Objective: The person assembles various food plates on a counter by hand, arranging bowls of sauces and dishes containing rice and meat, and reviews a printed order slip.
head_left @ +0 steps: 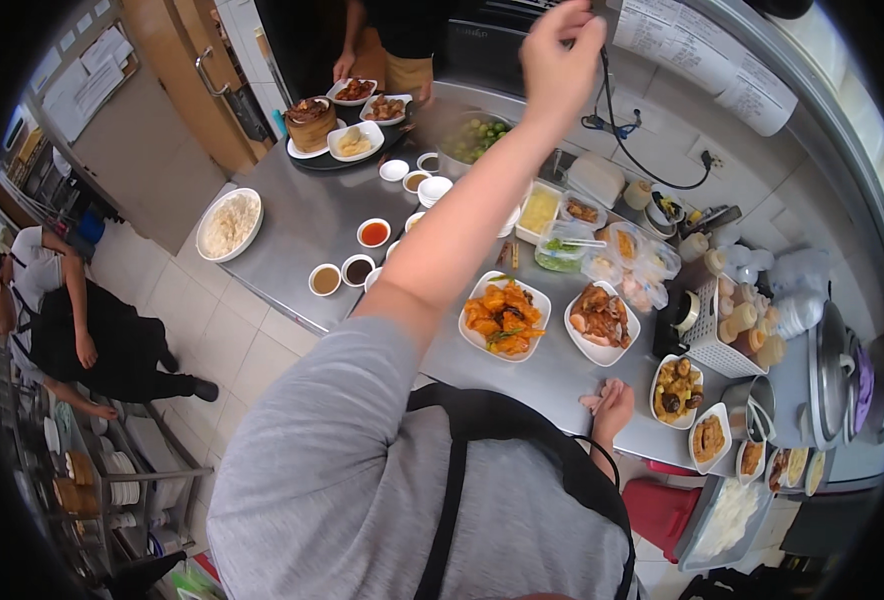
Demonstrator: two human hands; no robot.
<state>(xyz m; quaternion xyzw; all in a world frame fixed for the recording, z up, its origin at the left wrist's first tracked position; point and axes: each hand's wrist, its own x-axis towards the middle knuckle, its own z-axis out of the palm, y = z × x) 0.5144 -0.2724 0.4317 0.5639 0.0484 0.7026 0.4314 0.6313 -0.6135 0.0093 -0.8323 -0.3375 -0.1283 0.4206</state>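
Observation:
My left hand (565, 55) is raised high at the top of the view, its arm crossing over the counter. Its fingers are curled together, and what they hold, if anything, is too small to make out. At the counter's front edge my right hand (615, 408) is closed on a crumpled pinkish cloth (592, 401). Nearest to it are a white dish of browned meat (602, 322), a square dish of orange saucy food (507, 318) and a dish of mushrooms in brown sauce (677, 392).
A bowl of rice (230, 224) sits at the counter's left edge, near sauce cups (373, 233). A person's hand (344, 66) is beside a dark tray (320, 158) of dishes. Another person (72, 300) stands left. Bottles in a white basket (724, 345) line the right.

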